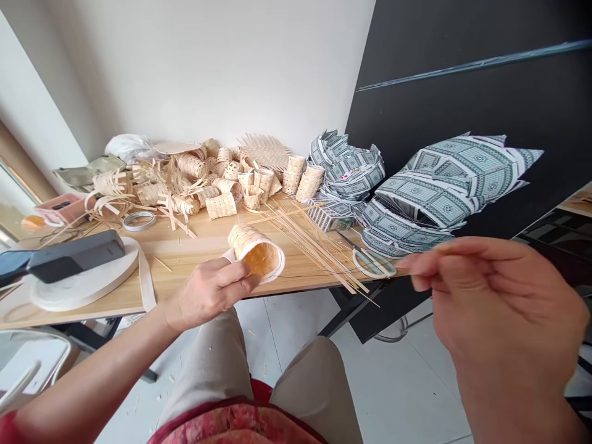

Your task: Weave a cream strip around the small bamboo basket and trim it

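My left hand (215, 287) is closed round the side of a small woven basket (245, 239), thumb at its mouth. The basket lies tilted with its opening towards me, and a white band lines the rim. From the rim a thin dark thread (319, 275) runs right, towards my right hand (490, 302). That hand is raised at the right, thumb and forefinger pinched on the thread's end; whether a needle is there I cannot make out. Scissors (372, 262) with pale handles lie on the table just left of my right fingers.
Thin wooden strips (314, 240) lie across the wooden table (185, 265). Several woven baskets (222, 206) are heaped at the back, beside patterned folded-paper pieces (416, 191). A tape roll (139, 221) and a round white board (87, 277) bearing a dark device (76, 254) are at left.
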Action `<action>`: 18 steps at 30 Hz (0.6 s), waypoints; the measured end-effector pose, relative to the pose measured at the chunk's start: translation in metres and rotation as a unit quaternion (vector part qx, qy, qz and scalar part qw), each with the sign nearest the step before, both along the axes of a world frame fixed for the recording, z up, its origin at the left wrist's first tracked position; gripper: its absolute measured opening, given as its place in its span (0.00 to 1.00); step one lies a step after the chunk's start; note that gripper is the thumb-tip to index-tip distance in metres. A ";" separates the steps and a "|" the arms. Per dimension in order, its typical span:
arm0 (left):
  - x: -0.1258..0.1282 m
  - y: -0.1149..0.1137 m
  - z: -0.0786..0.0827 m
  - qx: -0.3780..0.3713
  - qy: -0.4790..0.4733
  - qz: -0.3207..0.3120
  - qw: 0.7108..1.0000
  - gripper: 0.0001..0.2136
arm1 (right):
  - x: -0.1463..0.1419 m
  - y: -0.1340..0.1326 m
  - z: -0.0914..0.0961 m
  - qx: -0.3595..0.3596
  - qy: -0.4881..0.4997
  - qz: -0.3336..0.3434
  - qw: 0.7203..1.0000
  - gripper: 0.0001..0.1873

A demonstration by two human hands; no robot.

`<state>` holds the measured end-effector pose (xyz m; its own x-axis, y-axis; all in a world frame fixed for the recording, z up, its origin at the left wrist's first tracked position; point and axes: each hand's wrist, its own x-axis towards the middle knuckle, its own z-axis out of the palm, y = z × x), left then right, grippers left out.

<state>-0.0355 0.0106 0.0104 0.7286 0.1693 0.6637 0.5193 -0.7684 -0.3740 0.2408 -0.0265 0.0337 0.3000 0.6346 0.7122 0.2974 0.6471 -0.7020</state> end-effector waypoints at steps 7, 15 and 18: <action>0.006 -0.008 0.009 0.014 0.013 -0.014 1.000 0.10 | -0.038 0.003 0.016 0.146 -0.485 0.075 0.859 0.14; 0.006 -0.011 0.008 0.013 0.028 -0.016 0.999 0.07 | -0.056 0.021 0.016 0.208 -0.586 0.049 0.782 0.18; 0.006 -0.010 0.007 0.010 0.033 -0.013 0.999 0.07 | -0.056 0.023 0.015 0.200 -0.600 0.058 0.772 0.16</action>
<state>-0.0291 0.0005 0.0171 0.7751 0.1376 0.6167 0.4730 -0.7735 -0.4219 0.1848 -0.0038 0.0486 -0.7710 0.2644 0.5794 0.5024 0.8115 0.2983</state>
